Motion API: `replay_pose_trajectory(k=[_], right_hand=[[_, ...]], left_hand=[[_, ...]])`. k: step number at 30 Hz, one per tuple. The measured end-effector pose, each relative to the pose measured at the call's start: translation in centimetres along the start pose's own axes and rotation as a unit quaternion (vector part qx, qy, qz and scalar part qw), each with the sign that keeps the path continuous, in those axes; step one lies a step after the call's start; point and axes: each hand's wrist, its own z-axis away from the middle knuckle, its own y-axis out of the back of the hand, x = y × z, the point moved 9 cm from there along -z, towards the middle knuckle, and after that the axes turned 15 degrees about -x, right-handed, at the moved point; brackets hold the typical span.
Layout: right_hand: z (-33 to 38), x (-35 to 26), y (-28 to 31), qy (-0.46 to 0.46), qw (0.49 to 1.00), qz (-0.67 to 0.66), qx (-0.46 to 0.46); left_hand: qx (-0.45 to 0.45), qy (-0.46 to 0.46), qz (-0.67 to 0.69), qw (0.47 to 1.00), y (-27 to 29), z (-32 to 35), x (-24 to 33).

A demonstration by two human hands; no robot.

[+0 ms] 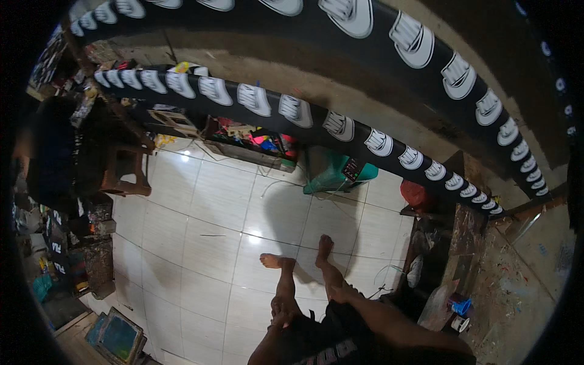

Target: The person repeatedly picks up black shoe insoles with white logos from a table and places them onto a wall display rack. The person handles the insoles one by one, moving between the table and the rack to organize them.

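I stand barefoot on a white tiled floor (213, 243) in black shorts (331, 347). My left hand (281, 316) rests against my left leg just above the knee; it is too small and dim to read its fingers. My right hand (338, 294) lies flat on my right leg, with the forearm coming in from the lower right, and holds nothing. Two long black fabric strips printed with white marks arch overhead, one nearer (316, 118) and one higher (389, 30). Neither hand touches them.
A person in dark clothes (55, 152) sits at the left beside a wooden stool (128, 173). A green plastic chair (334, 173) and a cluttered low shelf (249, 143) stand at the back. A paint-stained wooden bench (511, 286) with a blue cup (461, 306) lines the right. Framed screens (118, 334) lean at the lower left.
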Motion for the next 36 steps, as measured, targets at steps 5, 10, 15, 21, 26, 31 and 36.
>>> replay_pose_trajectory(k=[5, 10, 15, 21, 26, 31, 36], right_hand=[[2.5, -17.8, 6.0, 0.192, 0.952, 0.215, 0.108], [7.2, -33.2, 11.4, 0.286, 0.931, 0.163, 0.160], [0.2, -40.9, 10.4, 0.232, 0.962, 0.141, 0.018], [-9.2, -46.5, 7.2, 0.120, 0.937, 0.319, -0.078], [-11.5, -64.9, 4.7, 0.122, 0.962, 0.188, -0.158], [-9.1, -93.5, 0.0, 0.306, 0.930, 0.164, -0.123], [-4.8, -114.9, -7.5, 0.434, 0.882, 0.046, -0.177]], left_hand=[[-0.073, -0.166, -0.085, 0.980, 7.3, 8.2, -2.5], [0.109, -0.228, 0.476, 0.842, 16.3, 19.0, -12.5], [0.259, -0.199, 0.581, 0.746, 20.5, 24.3, -26.5], [0.295, -0.141, 0.694, 0.641, 15.3, 24.5, -40.4], [0.206, -0.088, 0.813, 0.538, 9.2, 26.9, -45.0], [0.256, -0.090, 0.795, 0.542, 12.7, 27.0, -52.0], [0.360, -0.047, 0.658, 0.660, 19.5, 27.6, -64.5]])
